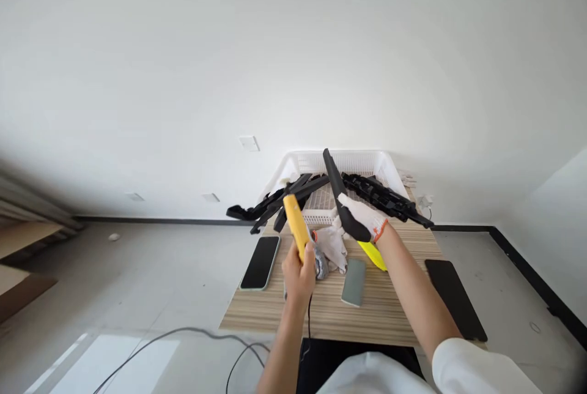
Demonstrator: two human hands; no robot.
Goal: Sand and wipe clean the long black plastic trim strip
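My left hand [300, 271], bare, is closed around a yellow hand-held tool [297, 223]; a thin dark cable hangs below the hand. I cannot make out the tool's exact kind. In a white glove with an orange cuff, my right hand [362, 216] grips a long, slightly bent black plastic strip [335, 177]. The strip's upper end rises over a white plastic basket [389, 167]. Black plastic parts lie across the basket on the left [275, 198] and right [380, 195], sticking out past its rim. The yellow tool is left of the strip, apart from it.
On the wood-grain table [257, 317] lie a black-screened phone [260, 263], a grey-green flat case [353, 282], a dark flat slab [455, 299], crumpled gloves [333, 244] and a bright yellow item [373, 254]. A cable [183, 329] crosses the floor at left. A white wall stands behind.
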